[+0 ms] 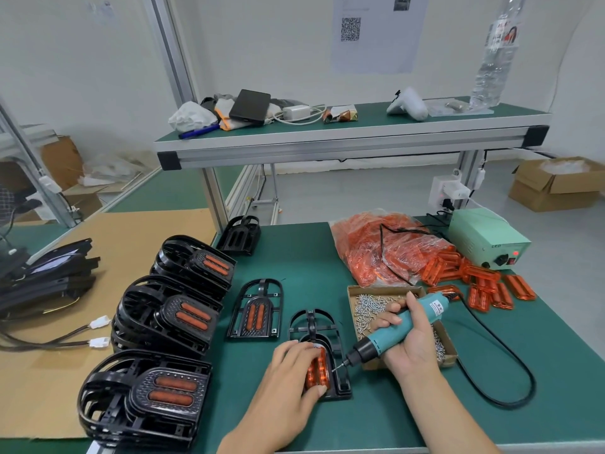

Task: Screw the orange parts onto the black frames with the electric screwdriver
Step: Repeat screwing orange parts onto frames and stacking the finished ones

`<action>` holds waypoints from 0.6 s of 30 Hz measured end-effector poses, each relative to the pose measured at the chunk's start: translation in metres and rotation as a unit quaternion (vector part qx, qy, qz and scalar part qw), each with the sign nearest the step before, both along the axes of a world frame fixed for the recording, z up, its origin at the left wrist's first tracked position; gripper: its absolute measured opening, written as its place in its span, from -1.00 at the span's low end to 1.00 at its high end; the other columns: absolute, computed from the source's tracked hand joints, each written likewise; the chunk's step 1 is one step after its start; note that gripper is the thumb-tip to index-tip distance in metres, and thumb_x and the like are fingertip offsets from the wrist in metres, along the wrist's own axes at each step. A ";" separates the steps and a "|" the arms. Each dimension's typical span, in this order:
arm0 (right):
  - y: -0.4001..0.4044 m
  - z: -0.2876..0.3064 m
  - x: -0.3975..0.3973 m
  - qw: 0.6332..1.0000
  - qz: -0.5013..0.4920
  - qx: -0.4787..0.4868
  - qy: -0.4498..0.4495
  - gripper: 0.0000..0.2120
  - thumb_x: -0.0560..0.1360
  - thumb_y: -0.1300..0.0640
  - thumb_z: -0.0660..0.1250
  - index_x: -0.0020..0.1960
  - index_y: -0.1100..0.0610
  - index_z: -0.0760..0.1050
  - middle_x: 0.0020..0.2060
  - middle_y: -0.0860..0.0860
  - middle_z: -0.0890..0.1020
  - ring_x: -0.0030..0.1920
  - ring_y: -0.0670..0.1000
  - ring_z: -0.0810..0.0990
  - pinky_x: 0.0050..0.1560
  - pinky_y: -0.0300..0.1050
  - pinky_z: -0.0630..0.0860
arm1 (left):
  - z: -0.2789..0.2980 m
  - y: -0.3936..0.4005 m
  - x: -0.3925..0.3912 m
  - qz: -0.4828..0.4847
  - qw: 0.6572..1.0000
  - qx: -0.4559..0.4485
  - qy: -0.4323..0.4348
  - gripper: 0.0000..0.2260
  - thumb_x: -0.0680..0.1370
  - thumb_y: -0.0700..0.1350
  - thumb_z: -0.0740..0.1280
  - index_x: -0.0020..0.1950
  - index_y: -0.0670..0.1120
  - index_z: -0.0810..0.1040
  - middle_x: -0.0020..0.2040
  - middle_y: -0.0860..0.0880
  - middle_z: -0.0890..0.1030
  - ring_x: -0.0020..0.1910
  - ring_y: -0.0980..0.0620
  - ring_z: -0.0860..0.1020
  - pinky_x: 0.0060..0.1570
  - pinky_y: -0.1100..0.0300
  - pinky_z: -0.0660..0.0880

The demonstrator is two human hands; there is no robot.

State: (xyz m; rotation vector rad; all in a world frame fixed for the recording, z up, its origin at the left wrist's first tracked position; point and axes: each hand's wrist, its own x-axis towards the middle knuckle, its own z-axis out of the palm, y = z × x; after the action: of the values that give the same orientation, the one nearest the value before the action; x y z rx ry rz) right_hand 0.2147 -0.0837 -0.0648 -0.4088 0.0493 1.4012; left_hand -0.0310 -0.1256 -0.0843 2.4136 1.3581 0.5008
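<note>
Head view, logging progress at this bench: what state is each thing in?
electric screwdriver: held by right hand, bit at the frame.
orange part: seated in black frame, pressed by left hand.
screw box: open, holding screws.
power supply: red light lit.
bag of orange parts: open, parts spilled beside it.

Bright, even indoor light fills the workshop, casting only soft, faint shadows under the shelf (327,132) and beside the hands. The wide-angle lens bends the aluminium posts (173,60) and the bench edge (327,448) near the borders. Detail is slightly soft throughout, softest at the corners.
</note>
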 end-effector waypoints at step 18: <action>0.001 0.000 0.000 1.000 0.004 -0.001 0.005 -0.79 0.55 0.03 0.43 -0.18 0.05 0.47 -0.29 -0.05 0.51 -0.46 -0.13 0.40 -0.39 -0.24 0.43 | 0.013 0.000 0.004 0.033 0.996 -0.001 0.077 -0.51 0.59 0.28 0.23 0.51 0.22 0.33 0.60 0.31 0.16 0.62 0.17 -0.12 0.58 -0.10 -0.32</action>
State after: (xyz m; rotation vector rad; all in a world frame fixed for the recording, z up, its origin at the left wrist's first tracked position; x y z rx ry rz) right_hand 0.2148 -0.0825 -0.0650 -0.4039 0.0585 1.4106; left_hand -0.0270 -0.1251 -0.0713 2.4551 1.5050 0.3353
